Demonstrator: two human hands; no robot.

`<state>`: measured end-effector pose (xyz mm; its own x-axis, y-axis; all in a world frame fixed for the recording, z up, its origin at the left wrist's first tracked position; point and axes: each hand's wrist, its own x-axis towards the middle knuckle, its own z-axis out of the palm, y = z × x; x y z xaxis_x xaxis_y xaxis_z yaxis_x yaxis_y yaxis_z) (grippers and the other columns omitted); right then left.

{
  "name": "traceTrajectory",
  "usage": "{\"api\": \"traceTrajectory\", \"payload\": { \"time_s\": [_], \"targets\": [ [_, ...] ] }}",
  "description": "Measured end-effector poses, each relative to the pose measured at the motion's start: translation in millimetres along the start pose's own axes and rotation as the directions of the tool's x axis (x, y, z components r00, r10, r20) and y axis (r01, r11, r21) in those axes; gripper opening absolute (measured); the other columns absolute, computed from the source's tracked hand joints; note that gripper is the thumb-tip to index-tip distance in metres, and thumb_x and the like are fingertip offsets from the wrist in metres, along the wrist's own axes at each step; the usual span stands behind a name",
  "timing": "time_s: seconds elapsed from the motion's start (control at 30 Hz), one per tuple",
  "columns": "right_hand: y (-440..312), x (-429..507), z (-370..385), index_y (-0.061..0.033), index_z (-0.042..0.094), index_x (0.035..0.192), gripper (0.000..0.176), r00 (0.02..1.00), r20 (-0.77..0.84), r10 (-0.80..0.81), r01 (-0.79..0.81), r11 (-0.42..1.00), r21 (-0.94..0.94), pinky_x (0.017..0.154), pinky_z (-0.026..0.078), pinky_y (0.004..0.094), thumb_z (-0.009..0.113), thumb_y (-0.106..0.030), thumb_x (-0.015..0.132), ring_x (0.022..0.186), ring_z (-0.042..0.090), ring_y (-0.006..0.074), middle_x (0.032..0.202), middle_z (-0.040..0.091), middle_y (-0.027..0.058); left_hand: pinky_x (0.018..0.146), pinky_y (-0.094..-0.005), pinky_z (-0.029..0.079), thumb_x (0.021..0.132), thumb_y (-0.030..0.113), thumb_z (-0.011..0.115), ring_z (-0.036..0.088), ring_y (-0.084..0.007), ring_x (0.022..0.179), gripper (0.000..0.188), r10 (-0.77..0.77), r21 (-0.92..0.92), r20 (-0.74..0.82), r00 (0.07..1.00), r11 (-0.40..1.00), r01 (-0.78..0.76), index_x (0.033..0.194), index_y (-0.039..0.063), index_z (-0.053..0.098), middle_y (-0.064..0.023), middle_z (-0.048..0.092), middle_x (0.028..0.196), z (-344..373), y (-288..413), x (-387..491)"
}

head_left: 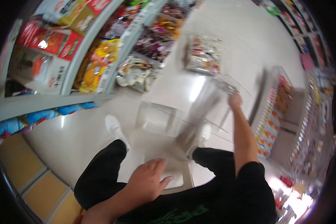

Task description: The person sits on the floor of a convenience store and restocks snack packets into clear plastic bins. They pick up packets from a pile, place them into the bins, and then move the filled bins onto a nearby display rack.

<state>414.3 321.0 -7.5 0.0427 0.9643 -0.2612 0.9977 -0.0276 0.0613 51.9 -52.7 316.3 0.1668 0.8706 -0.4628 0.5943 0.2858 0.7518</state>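
My right hand (235, 99) reaches forward, its fingers closed on the edge of a clear plastic container (205, 105), which is smeared by motion. Just beyond it on the floor is a clear bin of small wrapped snacks (204, 54). My left hand (148, 177) hovers palm down before my body, holding nothing, thumb apart from the fingers. Between my white shoes (112, 124) another clear plastic bin (158, 119) stands on the tiles with no contents visible. Below the left hand shows a pale plastic edge (187, 176), too blurred to identify.
A shelf unit (92, 36) on the left holds red and white boxes and yellow snack packs. Bins of wrapped snacks (154, 44) line its foot. At right stands a display rack (285, 126) with packaged goods. Blue packs (43, 116) and tan tiles (42, 193) lie lower left.
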Motion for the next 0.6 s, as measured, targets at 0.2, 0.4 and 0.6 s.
{"api": "traceTrajectory", "payload": {
  "time_s": [0.2, 0.4, 0.6],
  "targets": [
    [-11, 58, 15, -0.0091, 0.054, 0.135, 0.051, 0.969, 0.227, -0.098, 0.051, 0.977, 0.205, 0.088, 0.055, 0.0485, 0.069, -0.03, 0.09, 0.105, 0.071, 0.0398, 0.109, 0.073, 0.0242, 0.103, -0.0476, 0.051, 0.1, 0.029, 0.065, 0.062, -0.0449, 0.12, 0.05, 0.025, -0.066, -0.021, 0.999, 0.997, -0.027, 0.13, -0.009, 0.054, -0.0308, 0.062, 0.129, -2, 1, 15],
    [-33, 35, 34, -0.01, 0.033, 0.157, 0.085, 0.96, 0.28, -0.024, 0.07, 0.985, -0.157, 0.099, 0.051, 0.0514, 0.072, -0.036, 0.086, 0.114, 0.068, 0.0379, 0.118, 0.072, 0.0223, 0.092, -0.0446, 0.053, 0.096, 0.029, 0.068, 0.064, -0.0394, 0.109, 0.053, 0.09, 0.014, -0.087, 0.992, 0.996, -0.089, 0.13, -0.008, 0.052, -0.0257, 0.063, 0.124, -9, 9, 21],
    [-16, -8, 68, -0.0104, 0.027, 0.159, 0.093, 0.986, -0.108, 0.123, -0.12, 0.992, 0.039, 0.102, 0.05, 0.0535, 0.072, -0.04, 0.084, 0.117, 0.065, 0.0434, 0.121, 0.069, 0.0225, 0.095, -0.047, 0.049, 0.09, 0.026, 0.068, 0.061, -0.0376, 0.111, 0.053, 0.041, -0.014, -0.088, 0.995, 0.999, -0.042, 0.13, -0.006, 0.054, -0.0225, 0.063, 0.119, -14, 35, 0]
  ]
}}
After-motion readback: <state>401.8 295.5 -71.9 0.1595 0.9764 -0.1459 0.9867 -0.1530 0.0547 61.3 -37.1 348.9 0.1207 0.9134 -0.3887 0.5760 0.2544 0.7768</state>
